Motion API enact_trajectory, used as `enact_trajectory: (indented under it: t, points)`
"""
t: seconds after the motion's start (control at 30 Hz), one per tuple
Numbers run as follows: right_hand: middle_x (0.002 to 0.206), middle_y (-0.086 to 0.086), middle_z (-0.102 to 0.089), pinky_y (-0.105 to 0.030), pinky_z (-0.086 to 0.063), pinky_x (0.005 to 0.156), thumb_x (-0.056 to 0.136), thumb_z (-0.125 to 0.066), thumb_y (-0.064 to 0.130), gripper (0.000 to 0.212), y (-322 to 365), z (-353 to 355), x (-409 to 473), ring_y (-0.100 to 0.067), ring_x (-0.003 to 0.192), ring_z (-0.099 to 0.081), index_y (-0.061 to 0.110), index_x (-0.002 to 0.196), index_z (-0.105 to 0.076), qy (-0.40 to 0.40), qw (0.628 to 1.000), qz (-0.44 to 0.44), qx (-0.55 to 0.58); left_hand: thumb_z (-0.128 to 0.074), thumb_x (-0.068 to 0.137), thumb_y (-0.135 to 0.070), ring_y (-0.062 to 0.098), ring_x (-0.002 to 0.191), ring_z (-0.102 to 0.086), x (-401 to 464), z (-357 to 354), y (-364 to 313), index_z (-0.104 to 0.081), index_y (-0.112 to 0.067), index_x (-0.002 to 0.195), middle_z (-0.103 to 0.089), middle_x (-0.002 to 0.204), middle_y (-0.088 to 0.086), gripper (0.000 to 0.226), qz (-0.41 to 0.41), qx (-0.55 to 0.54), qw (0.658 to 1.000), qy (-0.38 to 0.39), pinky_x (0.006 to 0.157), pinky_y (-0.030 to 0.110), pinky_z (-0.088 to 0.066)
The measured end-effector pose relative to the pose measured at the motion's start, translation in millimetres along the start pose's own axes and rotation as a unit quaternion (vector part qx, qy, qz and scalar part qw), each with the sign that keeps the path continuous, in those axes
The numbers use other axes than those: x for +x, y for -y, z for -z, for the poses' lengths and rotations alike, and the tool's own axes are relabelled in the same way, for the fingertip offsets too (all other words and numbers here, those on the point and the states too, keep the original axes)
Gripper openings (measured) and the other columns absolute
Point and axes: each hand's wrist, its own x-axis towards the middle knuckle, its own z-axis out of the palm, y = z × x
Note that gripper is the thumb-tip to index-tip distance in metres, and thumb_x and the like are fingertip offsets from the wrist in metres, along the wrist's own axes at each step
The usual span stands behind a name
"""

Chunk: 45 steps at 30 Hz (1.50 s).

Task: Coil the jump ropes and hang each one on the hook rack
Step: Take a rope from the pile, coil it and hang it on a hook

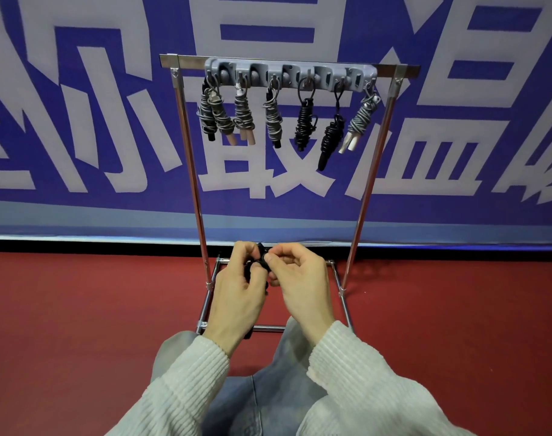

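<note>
Red floor (pixel 79 325) carries the chrome stand (pixel 343 287); its base bars rest directly on it.

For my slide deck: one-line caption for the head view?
Both hands wind a black jump rope below a hook rack holding coiled ropes.

Red floor (pixel 79 309); behind it, a blue banner (pixel 111 209) with large white characters, black strip at its base.

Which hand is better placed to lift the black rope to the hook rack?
Probably the left hand: it wraps the black rope, while the right hand only pinches its top. Hook rack is above both.
</note>
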Motion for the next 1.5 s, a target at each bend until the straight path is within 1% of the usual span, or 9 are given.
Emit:
enact_trajectory:
  t: [0.17,0.27,0.47,0.57,0.7,0.83,1.07,1.27,1.5]
  points:
    - [0.082,-0.016,-0.074,-0.028,-0.059,0.064,0.092,-0.071,0.006,0.002,-9.2,1.4,-2.4,-0.015,0.067,-0.067,0.006,0.09,-0.072,-0.02,0.998,-0.047,0.031,-0.045,0.095,-0.018,0.02,0.051,-0.051,-0.7,-0.6,8.6,-0.045,-0.03,0.096,-0.06,0.062,0.005,0.011,-0.033,0.102,0.994,0.027,0.057,0.048,-0.05]
    - [0.086,-0.016,-0.074,-0.031,-0.061,0.069,0.092,-0.071,0.005,0.005,-18.3,-3.2,-3.2,-0.018,0.072,-0.069,0.01,0.091,-0.071,-0.066,0.995,-0.06,0.05,-0.044,0.099,-0.017,0.01,0.057,-0.057,-1.9,-4.2,8.4,-0.039,-0.034,0.1,-0.064,0.07,-0.003,0.018,-0.032,0.117,0.992,0.04,0.061,0.041,-0.048]
    - [0.09,0.01,-0.069,-0.029,-0.056,0.071,0.091,-0.073,0.012,0.01,-33.8,-1.6,-0.4,-0.015,0.078,-0.066,0.022,0.091,-0.074,-0.064,0.981,0.133,-0.127,-0.041,0.102,-0.017,0.021,0.052,-0.055,-2.7,-3.9,9.8,-0.037,-0.031,0.103,-0.067,0.07,0.011,0.015,0.027,0.041,0.997,0.058,0.056,0.059,-0.051]
    - [0.094,0.009,-0.069,-0.028,-0.057,0.074,0.092,-0.073,0.01,0.011,-29.9,2.5,1.2,-0.014,0.083,-0.068,0.021,0.093,-0.077,-0.033,0.985,0.125,-0.114,-0.041,0.102,-0.016,0.021,0.051,-0.051,-2.1,-3.9,7.3,-0.038,-0.033,0.102,-0.065,0.073,0.018,0.017,0.033,0.023,0.998,0.053,0.054,0.06,-0.05]
    - [0.113,0.004,-0.059,-0.021,-0.055,0.079,0.091,-0.075,0.012,0.016,-24.1,6.4,3.2,-0.007,0.091,-0.066,0.027,0.092,-0.078,0.0,0.993,0.089,-0.075,-0.043,0.103,-0.017,0.034,0.056,-0.054,-2.2,-5.2,8.2,-0.039,-0.034,0.105,-0.065,0.075,0.015,0.017,0.024,0.011,0.999,0.042,0.054,0.058,-0.049]
    - [0.1,0.004,-0.066,-0.019,-0.053,0.078,0.09,-0.076,0.011,0.013,-24.5,7.7,3.1,-0.007,0.089,-0.066,0.023,0.093,-0.08,0.018,0.992,0.082,-0.098,-0.041,0.102,-0.008,0.023,0.057,-0.052,-6.1,-3.7,12.4,-0.043,-0.033,0.102,-0.064,0.072,0.003,0.024,0.047,-0.024,0.998,0.032,0.05,0.053,-0.047]
    - [0.094,0.007,-0.068,-0.023,-0.056,0.074,0.09,-0.074,0.009,0.012,-22.8,7.6,9.5,-0.01,0.081,-0.067,0.02,0.093,-0.077,-0.008,0.984,0.121,-0.128,-0.046,0.099,-0.004,0.023,0.059,-0.05,-1.9,-10.0,5.6,-0.051,-0.03,0.087,-0.058,0.068,0.002,0.029,0.098,-0.117,0.988,-0.021,0.05,0.036,-0.04]
    - [0.096,0.007,-0.067,-0.012,-0.049,0.078,0.091,-0.074,0.009,0.01,-25.8,17.1,10.6,-0.007,0.09,-0.065,0.014,0.097,-0.079,0.039,0.973,0.149,-0.17,-0.046,0.102,-0.009,0.026,0.062,-0.049,-1.2,-8.1,11.0,-0.049,-0.034,0.088,-0.053,0.066,0.0,0.029,0.109,-0.108,0.988,0.0,0.052,0.037,-0.041]
    - [0.103,0.01,-0.066,-0.019,-0.051,0.089,0.085,-0.081,0.015,0.023,-31.9,25.6,18.3,-0.007,0.097,-0.066,0.018,0.108,-0.08,0.115,0.964,0.139,-0.195,-0.041,0.105,-0.01,0.027,0.065,-0.057,-0.4,-5.2,17.8,-0.045,-0.031,0.097,-0.057,0.083,0.013,0.023,0.125,-0.081,0.989,0.012,0.053,0.038,-0.045]
